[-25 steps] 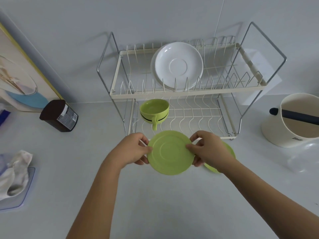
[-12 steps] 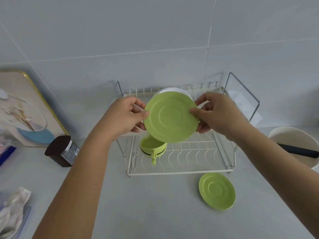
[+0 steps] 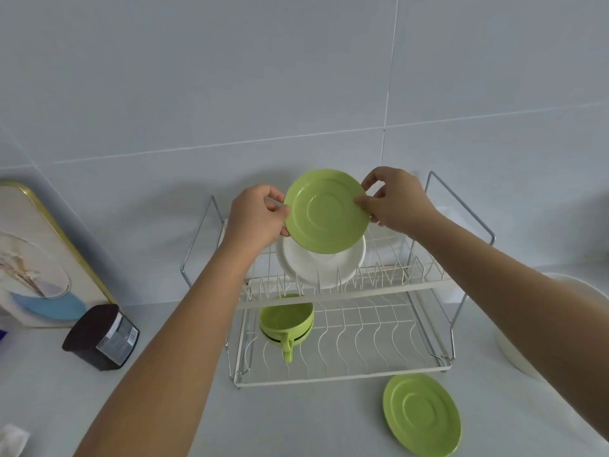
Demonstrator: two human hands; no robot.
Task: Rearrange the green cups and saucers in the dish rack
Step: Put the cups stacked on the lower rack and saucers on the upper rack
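I hold a green saucer (image 3: 326, 211) upright above the top tier of the white wire dish rack (image 3: 342, 288). My left hand (image 3: 257, 216) pinches its left rim and my right hand (image 3: 392, 201) pinches its right rim. The saucer hangs just in front of and above a white plate (image 3: 321, 268) that stands in the top tier's slots. Stacked green cups (image 3: 286, 321) sit on the left of the lower tier, a handle pointing toward me. A second green saucer (image 3: 421, 423) lies flat on the counter in front of the rack's right corner.
A dark jar (image 3: 100, 336) with a label lies on the counter left of the rack. A framed picture (image 3: 36, 258) leans against the wall at far left. A white container (image 3: 527, 324) stands right of the rack, partly behind my right arm. Tiled wall rises behind.
Both hands have lifted the green saucer from low in front of the rack up to above the top tier, in front of the white plate. The camera has tilted upward.
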